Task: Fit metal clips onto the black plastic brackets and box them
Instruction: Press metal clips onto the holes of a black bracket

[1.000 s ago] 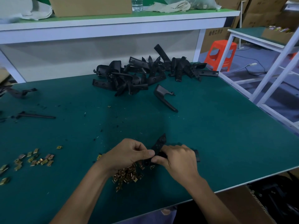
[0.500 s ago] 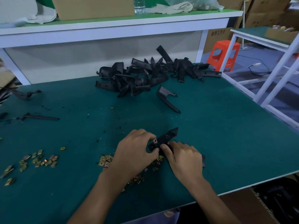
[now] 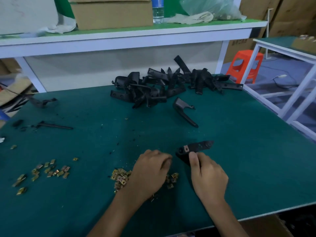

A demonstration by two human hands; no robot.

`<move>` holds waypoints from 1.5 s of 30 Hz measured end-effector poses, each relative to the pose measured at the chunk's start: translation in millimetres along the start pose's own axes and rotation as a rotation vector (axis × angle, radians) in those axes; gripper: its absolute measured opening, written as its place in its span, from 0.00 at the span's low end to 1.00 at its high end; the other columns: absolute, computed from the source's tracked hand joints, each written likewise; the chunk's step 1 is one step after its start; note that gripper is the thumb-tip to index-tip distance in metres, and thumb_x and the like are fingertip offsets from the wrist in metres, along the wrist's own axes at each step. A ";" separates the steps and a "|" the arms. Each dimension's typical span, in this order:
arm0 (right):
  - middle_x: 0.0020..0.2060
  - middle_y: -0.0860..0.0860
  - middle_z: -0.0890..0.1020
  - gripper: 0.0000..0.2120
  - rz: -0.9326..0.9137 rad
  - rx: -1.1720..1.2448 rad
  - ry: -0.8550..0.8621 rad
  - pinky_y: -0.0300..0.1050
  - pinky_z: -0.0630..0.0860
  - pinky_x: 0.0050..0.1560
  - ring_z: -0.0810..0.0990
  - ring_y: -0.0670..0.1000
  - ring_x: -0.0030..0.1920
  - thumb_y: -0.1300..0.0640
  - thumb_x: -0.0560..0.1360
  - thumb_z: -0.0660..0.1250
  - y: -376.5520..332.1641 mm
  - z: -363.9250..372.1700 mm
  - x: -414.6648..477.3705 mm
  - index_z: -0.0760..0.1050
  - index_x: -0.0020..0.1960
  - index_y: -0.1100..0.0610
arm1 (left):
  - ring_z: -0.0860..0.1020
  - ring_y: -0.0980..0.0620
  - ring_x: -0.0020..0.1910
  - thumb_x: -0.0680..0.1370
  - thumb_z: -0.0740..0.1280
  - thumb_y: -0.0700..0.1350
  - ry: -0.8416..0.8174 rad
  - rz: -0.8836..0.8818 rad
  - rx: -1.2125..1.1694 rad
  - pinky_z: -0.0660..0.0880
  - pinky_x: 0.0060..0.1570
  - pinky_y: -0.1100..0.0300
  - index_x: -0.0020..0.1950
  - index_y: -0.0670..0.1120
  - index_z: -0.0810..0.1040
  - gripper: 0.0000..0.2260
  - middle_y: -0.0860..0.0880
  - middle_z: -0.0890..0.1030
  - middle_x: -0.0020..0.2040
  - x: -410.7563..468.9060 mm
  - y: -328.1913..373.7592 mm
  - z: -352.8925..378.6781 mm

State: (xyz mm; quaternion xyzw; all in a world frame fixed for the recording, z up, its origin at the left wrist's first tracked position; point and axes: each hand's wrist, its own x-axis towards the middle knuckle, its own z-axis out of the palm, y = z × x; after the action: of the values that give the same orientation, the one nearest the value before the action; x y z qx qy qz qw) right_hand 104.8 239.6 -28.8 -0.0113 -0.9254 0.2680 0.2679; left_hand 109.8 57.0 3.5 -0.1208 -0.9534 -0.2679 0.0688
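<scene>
The left hand (image 3: pixel 150 171) has let go of the flat black plastic bracket (image 3: pixel 198 147) and dropped back onto the loose heap of brass-coloured metal clips (image 3: pixel 120 177) near the bench's front edge. The right hand (image 3: pixel 207 178) now holds the bracket alone. The bracket has swung to point toward the right edge, and a small brass-coloured metal clip (image 3: pixel 186 148) now shows seated near its left end.

Black brackets (image 3: pixel 164 86), brass-gold clips (image 3: pixel 120 177) (some coppery), teal-green table (image 3: pixel 239 151), orange stool (image 3: pixel 244 65)
</scene>
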 end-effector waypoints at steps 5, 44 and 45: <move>0.29 0.50 0.78 0.37 0.001 0.021 -0.009 0.45 0.64 0.34 0.76 0.57 0.30 0.31 0.81 0.39 0.1 -0.9 -0.1 0.75 0.38 0.55 | 0.70 0.51 0.62 0.81 0.61 0.60 -0.143 0.026 0.259 0.64 0.64 0.55 0.67 0.54 0.76 0.18 0.53 0.77 0.59 -10.9 -5.7 16.2; 0.25 0.48 0.73 0.34 -0.414 -0.095 0.059 0.42 0.61 0.32 0.72 0.52 0.25 0.33 0.83 0.47 -2.7 8.6 -3.8 0.74 0.33 0.54 | 0.81 0.66 0.48 0.81 0.70 0.46 0.019 -0.188 -0.727 0.74 0.47 0.74 0.51 0.59 0.84 0.07 0.63 0.85 0.48 14.7 3.8 -34.5; 0.25 0.48 0.74 0.34 -0.417 -0.097 0.057 0.42 0.62 0.32 0.72 0.52 0.25 0.33 0.82 0.47 -2.6 8.8 -3.8 0.74 0.33 0.54 | 0.81 0.65 0.45 0.80 0.70 0.47 0.009 -0.210 -0.765 0.74 0.45 0.73 0.49 0.56 0.85 0.05 0.61 0.85 0.46 14.5 5.5 -35.0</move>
State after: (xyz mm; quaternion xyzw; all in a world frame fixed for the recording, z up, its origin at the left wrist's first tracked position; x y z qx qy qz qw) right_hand 103.9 232.5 -35.7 0.1600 -0.9115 0.1617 0.3428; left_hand 99.6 45.9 38.7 -0.0386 -0.7916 -0.6098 -0.0048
